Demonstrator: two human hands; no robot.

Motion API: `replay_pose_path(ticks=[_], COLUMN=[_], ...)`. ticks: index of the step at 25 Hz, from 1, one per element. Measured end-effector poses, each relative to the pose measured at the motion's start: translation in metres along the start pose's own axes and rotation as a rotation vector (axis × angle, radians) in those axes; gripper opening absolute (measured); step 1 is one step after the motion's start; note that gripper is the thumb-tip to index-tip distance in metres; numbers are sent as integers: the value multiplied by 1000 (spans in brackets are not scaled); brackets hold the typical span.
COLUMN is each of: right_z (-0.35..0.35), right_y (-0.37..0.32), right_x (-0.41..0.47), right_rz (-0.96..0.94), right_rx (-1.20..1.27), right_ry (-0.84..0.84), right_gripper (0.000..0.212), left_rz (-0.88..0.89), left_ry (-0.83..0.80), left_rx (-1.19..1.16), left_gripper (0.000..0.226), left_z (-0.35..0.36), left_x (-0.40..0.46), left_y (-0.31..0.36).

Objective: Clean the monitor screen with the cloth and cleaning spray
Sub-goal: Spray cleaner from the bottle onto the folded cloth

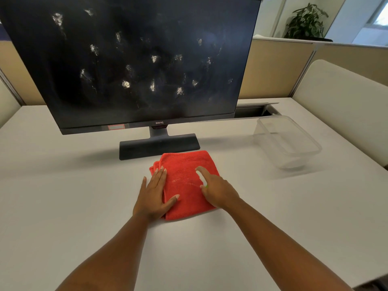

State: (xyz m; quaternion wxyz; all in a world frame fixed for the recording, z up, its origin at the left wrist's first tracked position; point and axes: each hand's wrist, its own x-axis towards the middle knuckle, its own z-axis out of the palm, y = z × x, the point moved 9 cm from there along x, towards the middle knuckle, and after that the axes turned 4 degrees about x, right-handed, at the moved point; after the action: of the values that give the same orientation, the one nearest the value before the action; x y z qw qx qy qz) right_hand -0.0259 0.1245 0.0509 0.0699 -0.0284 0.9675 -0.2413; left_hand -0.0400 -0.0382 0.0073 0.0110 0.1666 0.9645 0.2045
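Note:
A black monitor (134,59) stands on the white desk, its dark screen dotted with several whitish smudges. In front of its base (158,145) lies a folded red cloth (185,183). My left hand (154,194) lies flat, fingers straight, on the cloth's left edge and the desk. My right hand (218,191) is over the cloth's right side and grips a small white spray bottle (202,177), its nozzle end pointing toward the cloth. Most of the bottle is hidden inside the hand. A few pale wet specks show on the cloth's middle.
A clear plastic container (287,141) sits to the right on the white desk (63,196). Beige partition walls (277,70) stand behind, with a cable slot (258,110) behind the monitor. A potted plant (306,22) is far back right.

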Motion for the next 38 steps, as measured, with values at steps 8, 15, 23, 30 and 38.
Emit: replay_pose_path(ticks=[8,15,23,30,38], right_z=[-10,-12,4,1,-5], right_y=[25,1,-18,-24,1], right_x=[-26,-15,8,17,-1], right_rz=[43,-10,-13,-20,-15], right_rx=[-31,34,22,14,-99], right_ry=[-1,36,27,51,-20], right_gripper=[45,49,48,51,49], left_rz=[35,27,14,14,23], left_ry=[-43,-54,-48,-47,-51], left_rx=[82,92,66,65,119], left_gripper=[117,118,117,116,118], left_z=[4,5,6,6,6], left_x=[-11,-10,-10,-9,-6], left_y=[5,4,3,2,2])
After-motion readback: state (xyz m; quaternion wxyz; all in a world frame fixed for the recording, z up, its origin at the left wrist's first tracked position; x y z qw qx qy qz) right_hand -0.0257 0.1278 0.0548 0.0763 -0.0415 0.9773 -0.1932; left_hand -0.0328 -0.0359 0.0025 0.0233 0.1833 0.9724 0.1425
